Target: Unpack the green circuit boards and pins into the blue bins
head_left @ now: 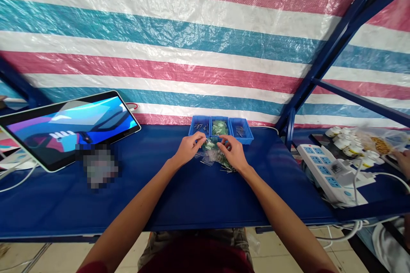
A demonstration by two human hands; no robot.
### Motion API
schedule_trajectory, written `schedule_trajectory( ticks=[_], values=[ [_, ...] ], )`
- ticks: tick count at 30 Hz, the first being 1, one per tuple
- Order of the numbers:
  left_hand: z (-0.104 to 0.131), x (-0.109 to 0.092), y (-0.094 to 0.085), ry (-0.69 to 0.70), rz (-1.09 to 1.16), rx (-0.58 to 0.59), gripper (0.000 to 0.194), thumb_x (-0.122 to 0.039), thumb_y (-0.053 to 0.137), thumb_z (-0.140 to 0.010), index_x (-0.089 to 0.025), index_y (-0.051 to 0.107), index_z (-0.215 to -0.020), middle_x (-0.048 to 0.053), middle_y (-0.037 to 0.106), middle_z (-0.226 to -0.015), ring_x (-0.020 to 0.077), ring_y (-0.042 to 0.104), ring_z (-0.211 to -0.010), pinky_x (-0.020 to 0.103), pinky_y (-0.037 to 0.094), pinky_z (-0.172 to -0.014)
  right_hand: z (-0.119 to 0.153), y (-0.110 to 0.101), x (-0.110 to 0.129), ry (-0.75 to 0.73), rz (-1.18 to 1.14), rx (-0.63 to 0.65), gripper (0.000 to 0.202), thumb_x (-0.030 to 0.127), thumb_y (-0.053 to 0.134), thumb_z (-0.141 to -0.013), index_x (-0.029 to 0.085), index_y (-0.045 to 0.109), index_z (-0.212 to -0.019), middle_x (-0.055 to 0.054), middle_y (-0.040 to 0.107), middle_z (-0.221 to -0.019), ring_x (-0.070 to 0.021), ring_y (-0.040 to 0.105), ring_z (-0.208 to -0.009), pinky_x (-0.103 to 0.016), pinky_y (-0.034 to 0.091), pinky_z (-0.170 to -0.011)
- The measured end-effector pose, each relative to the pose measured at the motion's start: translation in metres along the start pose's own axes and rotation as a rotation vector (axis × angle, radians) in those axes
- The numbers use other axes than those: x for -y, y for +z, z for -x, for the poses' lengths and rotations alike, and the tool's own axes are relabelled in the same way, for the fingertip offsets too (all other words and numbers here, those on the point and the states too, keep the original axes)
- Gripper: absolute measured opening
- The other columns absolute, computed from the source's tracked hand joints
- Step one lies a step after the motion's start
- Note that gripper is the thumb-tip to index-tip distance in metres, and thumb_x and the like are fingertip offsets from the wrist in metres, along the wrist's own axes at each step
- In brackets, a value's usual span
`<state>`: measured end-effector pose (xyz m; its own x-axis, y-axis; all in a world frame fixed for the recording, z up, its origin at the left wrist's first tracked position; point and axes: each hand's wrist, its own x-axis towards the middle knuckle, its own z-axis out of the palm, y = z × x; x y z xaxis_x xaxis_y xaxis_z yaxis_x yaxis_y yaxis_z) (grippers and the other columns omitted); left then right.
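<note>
A small clear plastic bag point(210, 142) with a greenish tint is stretched between my two hands in front of the bins. My left hand point(189, 148) pinches its left side between thumb and fingertips. At its right side, the fingers of my right hand point(233, 152) are closed on the edge. Under and between the hands lies a loose pile of clear bags point(208, 158) and thin metal pieces point(228, 169). Just behind stand a left blue bin point(193, 124) with slim metal pieces, a middle bin with green-looking packets point(220, 127), and a right bin point(248, 140) with small metal parts.
A tilted tablet screen point(68, 130) stands at the left of the blue table point(153, 204). To the right are a white power strip point(322, 170) with cables, several white bottles point(352, 145) and another person's hand point(402, 162). A blue metal frame point(315, 72) rises at the right.
</note>
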<state>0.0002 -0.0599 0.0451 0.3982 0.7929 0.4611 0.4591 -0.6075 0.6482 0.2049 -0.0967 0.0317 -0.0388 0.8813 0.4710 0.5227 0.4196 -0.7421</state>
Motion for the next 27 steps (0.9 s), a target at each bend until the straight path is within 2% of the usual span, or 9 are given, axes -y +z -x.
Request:
schedule_trajectory(
  ticks=[3, 6, 9, 13, 17, 20, 23, 27],
  values=[
    [0.003, -0.005, 0.005, 0.028, -0.001, -0.064, 0.027, -0.039, 0.044, -0.092, -0.018, 0.061, -0.09, 0.0, 0.062, -0.073, 0.0107, 0.055, -0.058, 0.02, 0.041, -0.061, 0.0, 0.001, -0.001, -0.034, -0.004, 0.035, 0.043, 0.045, 0.06, -0.083, 0.02, 0.06, -0.118, -0.009, 0.06, -0.102, -0.014, 0.054, -0.064, -0.027, 0.046, -0.06],
    [0.006, -0.01, 0.012, 0.033, 0.016, -0.105, 0.027, -0.039, 0.046, -0.091, -0.018, 0.063, -0.089, 0.001, 0.062, -0.071, 0.0106, 0.054, -0.057, 0.021, 0.042, -0.062, 0.0, 0.002, -0.001, -0.067, -0.006, 0.052, 0.03, 0.045, 0.056, -0.086, 0.019, 0.066, -0.099, -0.006, 0.061, -0.087, -0.0152, 0.054, -0.065, -0.027, 0.045, -0.061],
    [0.007, -0.013, 0.019, -0.006, 0.128, -0.141, 0.027, -0.041, 0.05, -0.089, -0.017, 0.064, -0.09, 0.003, 0.065, -0.077, 0.0122, 0.057, -0.064, 0.021, 0.045, -0.063, 0.001, 0.002, -0.001, -0.087, 0.002, 0.037, 0.032, 0.045, 0.051, -0.09, 0.018, 0.063, -0.077, -0.003, 0.059, -0.071, -0.0148, 0.053, -0.062, -0.026, 0.044, -0.061],
    [0.002, -0.011, 0.028, -0.11, 0.335, -0.142, 0.031, -0.044, 0.062, -0.08, -0.016, 0.065, -0.092, 0.006, 0.067, -0.088, 0.0176, 0.062, -0.081, 0.025, 0.049, -0.071, 0.001, 0.002, -0.001, -0.097, -0.002, -0.001, 0.033, 0.044, 0.049, -0.09, 0.018, 0.061, -0.073, -0.003, 0.058, -0.069, -0.0144, 0.051, -0.06, -0.026, 0.041, -0.059],
    [-0.001, -0.006, 0.033, -0.151, 0.414, -0.081, 0.031, -0.045, 0.064, -0.078, -0.015, 0.065, -0.084, 0.004, 0.066, -0.079, 0.017, 0.062, -0.075, 0.027, 0.049, -0.073, 0.001, 0.002, -0.001, -0.074, -0.052, 0.008, 0.033, 0.044, 0.051, -0.089, 0.018, 0.062, -0.072, -0.002, 0.058, -0.065, -0.0147, 0.052, -0.057, -0.026, 0.041, -0.057],
    [0.0, -0.005, 0.033, -0.169, 0.44, -0.095, 0.032, -0.046, 0.065, -0.077, -0.014, 0.061, -0.078, 0.001, 0.063, -0.069, 0.0144, 0.059, -0.066, 0.025, 0.047, -0.065, 0.002, 0.002, -0.001, -0.05, -0.064, 0.015, 0.033, 0.043, 0.052, -0.088, 0.018, 0.062, -0.07, -0.001, 0.056, -0.059, -0.0142, 0.051, -0.053, -0.026, 0.04, -0.055],
    [0.002, -0.007, 0.031, -0.174, 0.416, -0.146, 0.037, -0.046, 0.068, -0.074, -0.015, 0.053, -0.062, -0.002, 0.054, -0.056, 0.0116, 0.053, -0.054, 0.022, 0.042, -0.054, 0.003, 0.004, 0.0, -0.018, -0.086, 0.012, 0.029, 0.044, 0.055, -0.086, 0.018, 0.065, -0.076, 0.0, 0.056, -0.057, -0.0136, 0.051, -0.049, -0.026, 0.042, -0.055],
    [0.004, -0.013, 0.029, -0.205, 0.481, -0.15, 0.038, -0.045, 0.068, -0.075, -0.016, 0.051, -0.058, -0.002, 0.053, -0.052, 0.0112, 0.053, -0.046, 0.023, 0.04, -0.049, 0.005, 0.005, 0.001, 0.011, -0.169, 0.029, 0.033, 0.043, 0.057, -0.085, 0.019, 0.063, -0.106, 0.002, 0.058, -0.06, -0.0138, 0.055, -0.049, -0.026, 0.046, -0.055]
  ],
)
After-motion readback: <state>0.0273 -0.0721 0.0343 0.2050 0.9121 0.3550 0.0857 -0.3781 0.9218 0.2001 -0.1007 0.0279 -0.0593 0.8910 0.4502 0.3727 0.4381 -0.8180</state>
